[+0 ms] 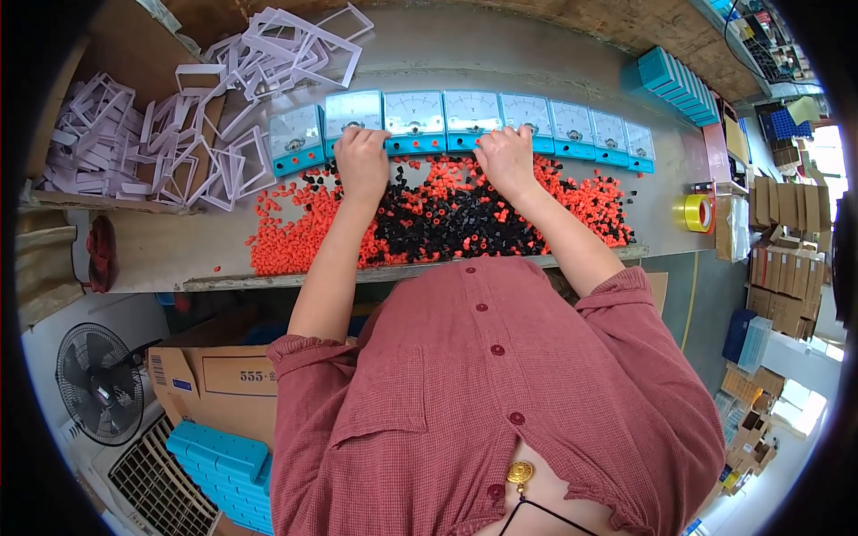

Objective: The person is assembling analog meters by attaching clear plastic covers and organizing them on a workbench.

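A row of several blue panel meters (469,121) with white dials stands along the far side of the workbench (170,246). My left hand (362,161) rests with curled fingers at the base of the meter (355,116) second from the left. My right hand (506,156) presses its fingertips against the lower edge of the meters near the row's middle. Whether either hand pinches a small part is hidden. Under and between both hands lies a wide heap of small orange caps (286,237) and black caps (438,219).
A pile of white plastic frames (170,134) covers the bench's left. A stack of blue meter bodies (679,80) sits far right, a yellow tape roll (697,213) beside it. Below the bench are a cardboard box (219,380), a fan (98,380) and more blue parts (219,464).
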Available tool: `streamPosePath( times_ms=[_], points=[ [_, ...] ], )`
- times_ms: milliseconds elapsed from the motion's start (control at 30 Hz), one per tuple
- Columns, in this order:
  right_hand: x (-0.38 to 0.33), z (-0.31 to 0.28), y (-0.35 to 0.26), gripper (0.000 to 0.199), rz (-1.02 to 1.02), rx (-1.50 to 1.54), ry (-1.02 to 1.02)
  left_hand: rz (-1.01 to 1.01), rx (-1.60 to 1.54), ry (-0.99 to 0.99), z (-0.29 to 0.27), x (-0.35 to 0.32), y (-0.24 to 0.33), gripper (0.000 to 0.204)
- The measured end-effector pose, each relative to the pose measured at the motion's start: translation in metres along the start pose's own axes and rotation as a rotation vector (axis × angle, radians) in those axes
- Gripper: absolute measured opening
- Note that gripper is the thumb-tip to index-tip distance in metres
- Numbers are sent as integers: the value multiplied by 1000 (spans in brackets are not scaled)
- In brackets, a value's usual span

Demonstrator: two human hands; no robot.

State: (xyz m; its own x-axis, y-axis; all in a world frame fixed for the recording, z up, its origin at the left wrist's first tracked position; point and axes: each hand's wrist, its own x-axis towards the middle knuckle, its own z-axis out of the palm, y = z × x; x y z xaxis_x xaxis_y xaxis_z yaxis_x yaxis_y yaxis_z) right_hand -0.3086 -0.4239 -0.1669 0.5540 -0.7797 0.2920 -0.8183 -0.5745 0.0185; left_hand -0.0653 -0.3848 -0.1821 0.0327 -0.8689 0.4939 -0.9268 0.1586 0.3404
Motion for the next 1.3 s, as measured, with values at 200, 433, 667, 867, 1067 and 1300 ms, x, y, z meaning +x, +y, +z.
streamPosePath(
  times_ms=[200,433,667,867,1067,1300],
  points=[
    [-7,-3,-4,8,0,81,17,187,-144,-175,14,-14,43,7],
    [-29,11,-3,8,9,40,-51,233,-28,-246,34,-22,45,2],
    [-36,5,4,4,11,62,-80,268,-94,-301,34,-22,53,9],
    [-65,-20,49,6,233,284,88,217,-159,-183,29,10,105,9],
    [-90,-31,112,7,462,324,65,251,-51,-166,64,31,126,7],
    [-93,-34,139,8,571,304,86,255,-107,-207,68,30,124,16]
  ],
)
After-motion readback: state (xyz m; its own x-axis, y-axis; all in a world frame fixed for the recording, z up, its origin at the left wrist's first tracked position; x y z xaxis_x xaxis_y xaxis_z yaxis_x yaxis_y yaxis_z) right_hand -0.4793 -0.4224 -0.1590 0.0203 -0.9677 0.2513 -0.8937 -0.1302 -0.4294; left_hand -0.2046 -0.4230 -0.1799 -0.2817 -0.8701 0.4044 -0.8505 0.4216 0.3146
